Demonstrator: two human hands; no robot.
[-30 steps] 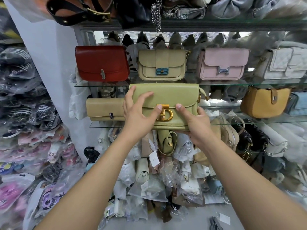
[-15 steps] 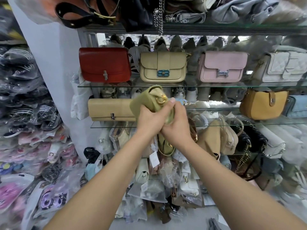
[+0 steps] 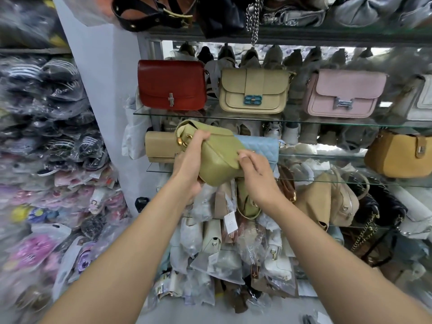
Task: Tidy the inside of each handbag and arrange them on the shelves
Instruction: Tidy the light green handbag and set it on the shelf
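Gripping smooth, boxy green handbag (image 3: pixel 218 160).

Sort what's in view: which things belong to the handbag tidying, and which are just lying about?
Job in hand: green handbag, gripped by the left hand, right hand at its end; glass shelf; red bag, beige bag and pink bag set on it.
Lying about: wrapped slippers on the left; bagged stock below; hanging chain up top.
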